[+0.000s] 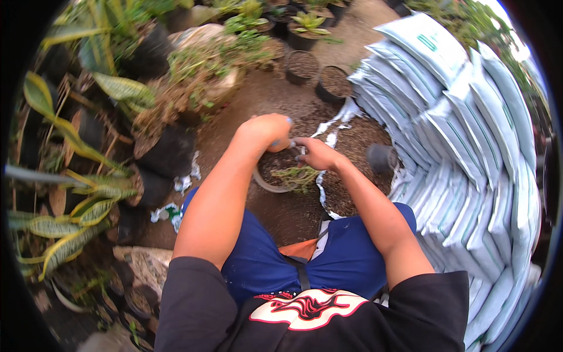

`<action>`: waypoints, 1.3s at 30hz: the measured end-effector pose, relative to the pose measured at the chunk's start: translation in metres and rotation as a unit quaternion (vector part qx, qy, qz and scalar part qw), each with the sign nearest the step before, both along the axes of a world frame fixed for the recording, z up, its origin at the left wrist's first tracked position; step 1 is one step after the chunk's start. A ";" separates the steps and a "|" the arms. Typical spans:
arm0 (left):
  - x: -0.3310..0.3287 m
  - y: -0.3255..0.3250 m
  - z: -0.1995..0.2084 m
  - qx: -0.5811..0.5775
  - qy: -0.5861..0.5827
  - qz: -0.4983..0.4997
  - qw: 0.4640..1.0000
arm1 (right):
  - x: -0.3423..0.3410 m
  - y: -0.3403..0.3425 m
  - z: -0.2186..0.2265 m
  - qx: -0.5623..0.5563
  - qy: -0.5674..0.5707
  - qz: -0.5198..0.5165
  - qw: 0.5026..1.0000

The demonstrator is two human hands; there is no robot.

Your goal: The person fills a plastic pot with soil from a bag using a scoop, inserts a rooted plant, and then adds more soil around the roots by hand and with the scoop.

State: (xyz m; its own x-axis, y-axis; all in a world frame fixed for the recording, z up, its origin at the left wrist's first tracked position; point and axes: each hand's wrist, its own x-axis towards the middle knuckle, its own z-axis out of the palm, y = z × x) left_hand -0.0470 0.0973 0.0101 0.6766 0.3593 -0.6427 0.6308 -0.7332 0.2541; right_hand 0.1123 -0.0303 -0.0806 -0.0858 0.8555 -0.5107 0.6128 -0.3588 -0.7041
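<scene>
My left hand (268, 130) is curled over the far rim of a small round pot (265, 181) that holds dark soil and a low green plant (298, 176). My right hand (316, 154) meets it over the pot, fingers pinched together close to the left hand. Something small and dark sits between the two hands; what it is cannot be told. I am seated on the bare ground in blue shorts, the pot between my knees.
White filled sacks (469, 135) are stacked high on the right. A pile of dark soil (358, 141) on torn white plastic lies beyond the pot, beside a small black pot (381, 157). Soil-filled black pots (302, 66) stand further off. Striped-leaf plants in black bags (76, 217) crowd the left.
</scene>
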 end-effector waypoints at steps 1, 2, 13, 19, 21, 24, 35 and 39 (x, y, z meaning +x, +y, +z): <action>0.009 -0.004 0.005 0.005 -0.006 -0.008 1.000 | 0.006 -0.010 0.008 0.046 0.012 -0.034 0.998; 0.018 -0.012 0.009 0.010 -0.011 -0.016 1.000 | 0.019 -0.020 0.007 0.124 -0.044 0.001 0.991; 0.099 -0.073 -0.001 -0.006 -0.049 -0.111 0.993 | 0.204 -0.163 0.042 0.042 -0.318 -0.162 0.933; 0.117 -0.084 -0.039 -0.004 -0.052 -0.156 0.986 | 0.175 -0.153 0.011 0.022 -0.464 -0.192 0.865; 0.127 -0.092 -0.040 0.002 -0.046 -0.175 0.984 | 0.167 -0.148 -0.003 0.027 -0.472 -0.194 0.860; 0.138 -0.096 -0.048 -0.022 -0.039 -0.168 0.985 | 0.161 -0.146 -0.010 -0.018 -0.503 -0.180 0.845; 0.156 -0.096 -0.105 -0.007 -0.117 -0.169 0.979 | 0.195 -0.161 -0.014 -0.037 -0.432 -0.366 0.823; 0.162 -0.124 -0.139 -0.022 -0.253 -0.149 0.956 | 0.186 -0.195 0.002 -0.010 -0.382 -0.442 0.812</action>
